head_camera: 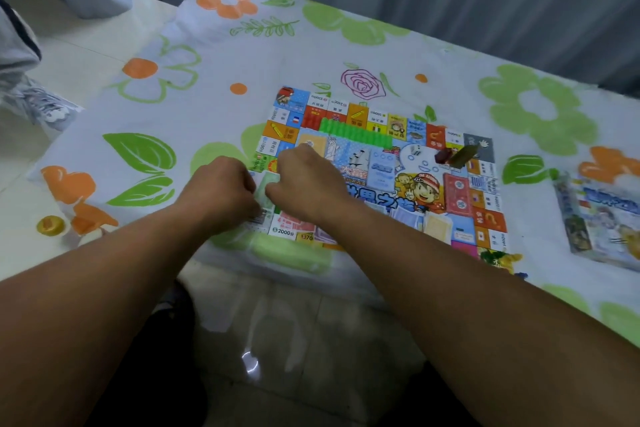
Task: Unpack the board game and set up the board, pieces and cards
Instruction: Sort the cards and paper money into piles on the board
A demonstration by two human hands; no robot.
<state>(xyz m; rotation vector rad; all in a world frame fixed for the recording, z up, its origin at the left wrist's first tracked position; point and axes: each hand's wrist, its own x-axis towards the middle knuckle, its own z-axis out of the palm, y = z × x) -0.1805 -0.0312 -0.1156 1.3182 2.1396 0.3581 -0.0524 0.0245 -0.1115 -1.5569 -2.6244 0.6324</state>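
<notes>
My left hand (221, 191) and right hand (308, 180) meet knuckle to knuckle over the near left corner of the board (485, 215). Both forearms reach straight out from me, and both sets of fingers are curled in. Between them they pinch one pale green note (268, 185), the left hand at its left edge and the right hand at its right. How many sheets are in that pinch I cannot tell.

The one board lies flat on the flowered tablecloth (346, 45). On it I count one blue card stack (382, 170), one red card stack (457, 196) and a single row of green houses (353, 132), too blurred to number. Two small pieces (453, 154) sit near the far right corner. One game box (602, 218) lies well apart to the right.
</notes>
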